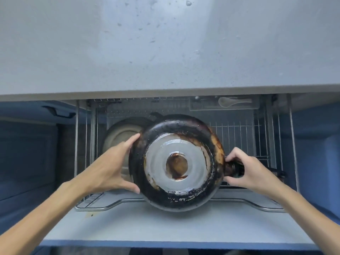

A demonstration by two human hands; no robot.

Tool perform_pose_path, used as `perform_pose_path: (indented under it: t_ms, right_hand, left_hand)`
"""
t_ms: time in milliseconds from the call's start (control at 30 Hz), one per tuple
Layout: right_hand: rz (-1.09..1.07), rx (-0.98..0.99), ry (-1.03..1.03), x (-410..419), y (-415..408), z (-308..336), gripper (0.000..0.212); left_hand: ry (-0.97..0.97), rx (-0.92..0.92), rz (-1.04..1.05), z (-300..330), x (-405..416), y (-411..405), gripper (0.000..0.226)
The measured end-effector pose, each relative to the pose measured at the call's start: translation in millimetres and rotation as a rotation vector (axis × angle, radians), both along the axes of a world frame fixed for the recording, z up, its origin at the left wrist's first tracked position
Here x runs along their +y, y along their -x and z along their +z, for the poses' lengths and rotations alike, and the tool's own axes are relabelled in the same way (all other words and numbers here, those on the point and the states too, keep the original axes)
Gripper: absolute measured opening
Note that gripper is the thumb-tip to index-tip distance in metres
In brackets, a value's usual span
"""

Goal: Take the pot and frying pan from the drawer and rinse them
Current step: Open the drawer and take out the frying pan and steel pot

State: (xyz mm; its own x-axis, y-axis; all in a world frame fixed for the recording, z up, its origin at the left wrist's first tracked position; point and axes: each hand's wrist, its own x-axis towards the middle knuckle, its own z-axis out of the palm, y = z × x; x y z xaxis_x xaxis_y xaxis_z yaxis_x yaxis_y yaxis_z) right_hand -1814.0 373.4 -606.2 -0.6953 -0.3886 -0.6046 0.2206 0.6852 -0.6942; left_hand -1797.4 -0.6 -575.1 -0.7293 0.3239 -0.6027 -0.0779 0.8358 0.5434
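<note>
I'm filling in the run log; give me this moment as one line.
stage: pan upside down over open drawer | left hand: on rim | right hand: gripping handle | pot: in rack behind

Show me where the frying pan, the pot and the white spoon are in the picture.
frying pan (176, 162): head view, on its burnt upturned bottom.
pot (119, 134): head view, on the pale metal left of the pan.
white spoon (225, 102): head view, on its bowl, in the back tray.

Two bare forearms are seen, uncovered by any sleeve up to the frame's edge. The left hand (112, 162) and right hand (248, 172) are ungloved, with short nails.
</note>
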Motion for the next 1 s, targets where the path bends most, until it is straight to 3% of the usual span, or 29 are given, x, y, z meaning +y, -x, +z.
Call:
perform_pose_path:
  t_ms: [267,367,533,633,700,767,900,1000]
  right_hand:
    - [0.107,0.110,0.100,-50,27,108,0.040]
    - [0.122,0.103,0.154,-68,62,158,0.034]
    - [0.175,0.193,0.254,-116,139,214,0.032]
    - [0.141,0.063,0.334,-142,178,235,0.032]
    - [0.116,-0.048,0.364,-155,198,248,0.029]
    - [0.152,-0.083,0.292,-165,215,254,0.020]
    - [0.236,-0.158,0.094,-187,240,248,0.039]
    - [0.307,-0.072,0.003,-200,248,248,0.040]
  left_hand:
    - [-0.034,0.198,0.182,101,-54,-37,0.140]
    - [-0.097,0.108,0.292,154,-77,-12,0.137]
    - [-0.120,0.223,0.307,192,-132,63,0.083]
    - [-0.285,0.321,0.331,198,-157,93,0.085]
    - [-0.309,0.415,0.373,199,-168,106,0.071]
    - [-0.190,0.532,0.432,198,-172,118,0.051]
    - [-0.241,0.680,0.638,175,-169,141,0.029]
    - [-0.151,0.701,0.768,161,-172,155,0.037]
